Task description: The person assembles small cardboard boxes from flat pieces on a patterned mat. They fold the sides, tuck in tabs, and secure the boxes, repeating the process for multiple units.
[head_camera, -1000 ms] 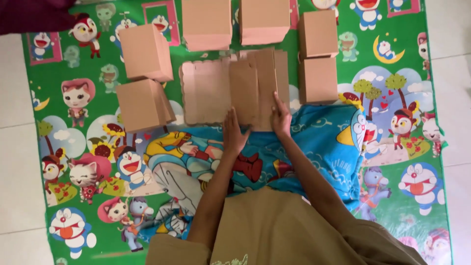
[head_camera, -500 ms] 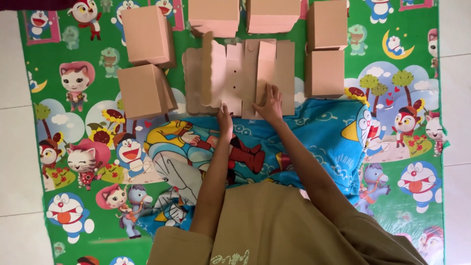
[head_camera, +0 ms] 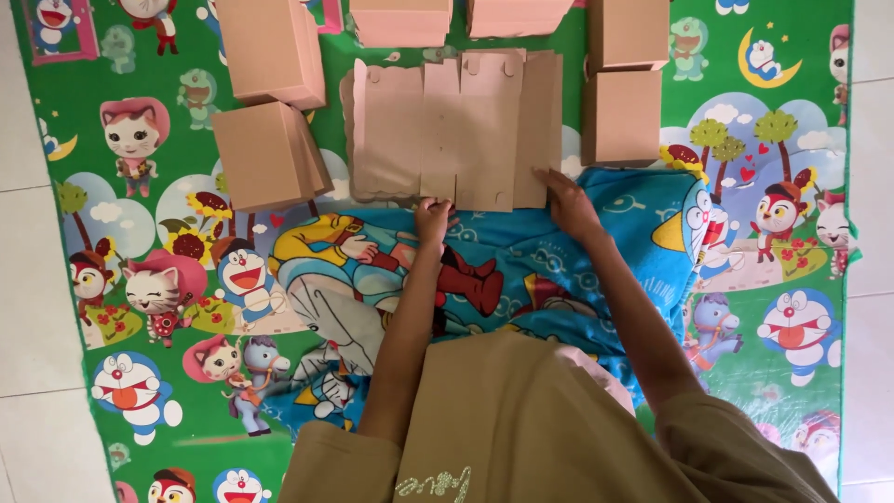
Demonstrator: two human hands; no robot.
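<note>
Gripping flat brown cardboard blank [head_camera: 456, 130]

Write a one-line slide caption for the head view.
Both hands, left and right, at the near edge of flat cardboard sheets among folded boxes on a cartoon mat.

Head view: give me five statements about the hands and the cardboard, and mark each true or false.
1. The flat cardboard sheets lie on the cartoon play mat. True.
2. The left hand is at the near edge of the flat sheets. True.
3. The right hand is lifting a folded box into the air. False: it rests at the sheets' near right corner, on the mat.
4. Folded cardboard boxes stand only to the right of the sheets. False: boxes stand on both sides, such as a left box and a right box, and beyond the sheets too.
5. The flat sheets are bright blue. False: they are plain brown cardboard.
</note>
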